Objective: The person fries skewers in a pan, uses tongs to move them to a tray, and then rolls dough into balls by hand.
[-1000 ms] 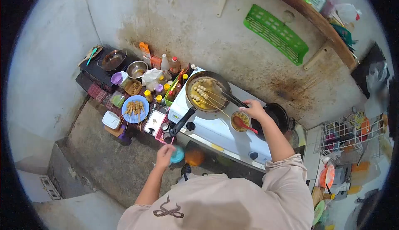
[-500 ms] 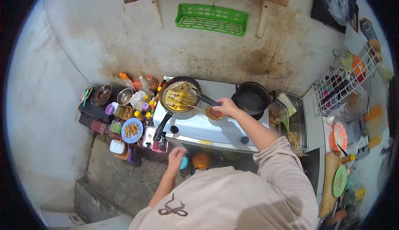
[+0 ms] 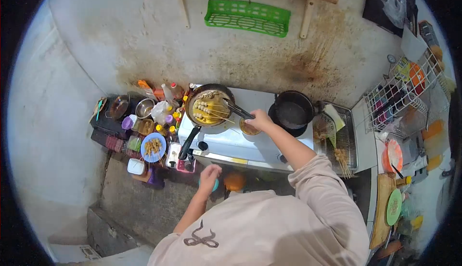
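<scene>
My right hand (image 3: 260, 120) is closed on the handle of black tongs (image 3: 238, 110), whose tips reach into the right side of a frying pan (image 3: 189, 103) on the white stove. Several skewers (image 3: 208, 110) lie in the yellow contents of that pan, their sticks pointing right. Just below my right hand is a small round bowl (image 3: 249, 129). My left hand (image 3: 210, 176) hangs in front of the stove, fingers curled; whether it holds anything is too small to tell.
An empty dark pot (image 3: 291, 111) stands on the right burner. Left of the stove are a blue plate of skewers (image 3: 153, 147), bottles and bowls. A tray (image 3: 352, 141) with more skewers and a white rack (image 3: 394, 93) stand at the right. The pan's black handle (image 3: 189, 143) juts forward.
The tongs' tips have shifted slightly within the right side of the pan, with my right hand still on them. My left hand has moved a little right and up. The view has shifted slightly.
</scene>
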Demonstrator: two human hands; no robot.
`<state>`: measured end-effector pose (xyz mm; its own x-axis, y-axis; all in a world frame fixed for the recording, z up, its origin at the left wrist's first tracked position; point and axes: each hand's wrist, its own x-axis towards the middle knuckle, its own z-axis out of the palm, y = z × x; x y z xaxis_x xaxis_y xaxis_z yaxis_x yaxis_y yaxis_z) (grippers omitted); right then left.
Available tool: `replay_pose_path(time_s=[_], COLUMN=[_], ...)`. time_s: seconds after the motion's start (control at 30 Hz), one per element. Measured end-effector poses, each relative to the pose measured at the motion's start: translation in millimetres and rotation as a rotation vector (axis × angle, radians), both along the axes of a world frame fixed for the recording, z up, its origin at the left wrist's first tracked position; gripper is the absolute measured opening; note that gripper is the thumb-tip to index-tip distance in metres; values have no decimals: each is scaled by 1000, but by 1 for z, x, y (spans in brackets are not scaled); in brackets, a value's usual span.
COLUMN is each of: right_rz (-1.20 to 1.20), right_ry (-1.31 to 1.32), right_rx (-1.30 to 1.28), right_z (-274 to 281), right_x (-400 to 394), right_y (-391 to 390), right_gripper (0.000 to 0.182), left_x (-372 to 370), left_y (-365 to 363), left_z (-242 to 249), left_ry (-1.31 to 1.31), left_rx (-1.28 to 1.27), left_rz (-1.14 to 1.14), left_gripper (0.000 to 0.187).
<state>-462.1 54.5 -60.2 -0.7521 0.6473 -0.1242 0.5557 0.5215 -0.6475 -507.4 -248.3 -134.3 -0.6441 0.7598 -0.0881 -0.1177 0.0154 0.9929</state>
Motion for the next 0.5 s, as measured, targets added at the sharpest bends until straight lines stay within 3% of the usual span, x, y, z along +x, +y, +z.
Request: replay_pose_path(time_s=[0.13, 0.27, 0.37, 0.47, 0.5], right_rz=[22, 10, -5, -1, -34], right_ry=[74, -110, 19, 110, 110], right_rx=[-3, -73, 93, 81, -41], right_z=[-2, -3, -33, -47, -42], right_x=[-7, -18, -28, -34, -34], right_y=[-1, -1, 5, 12, 10], right_gripper=[30, 34, 37, 38, 37], left_x=[-11, -18, -28, -38, -41], left_y=[-2, -4, -3, -4, -5], left_z=[4, 5, 1, 0, 0], left_ry=[-22, -41, -36, -26, -23], left_rx=[-17, -7, 6, -17, -34], left_rz=[13, -1, -15, -23, -28], left_gripper=[10, 10, 10, 9, 9])
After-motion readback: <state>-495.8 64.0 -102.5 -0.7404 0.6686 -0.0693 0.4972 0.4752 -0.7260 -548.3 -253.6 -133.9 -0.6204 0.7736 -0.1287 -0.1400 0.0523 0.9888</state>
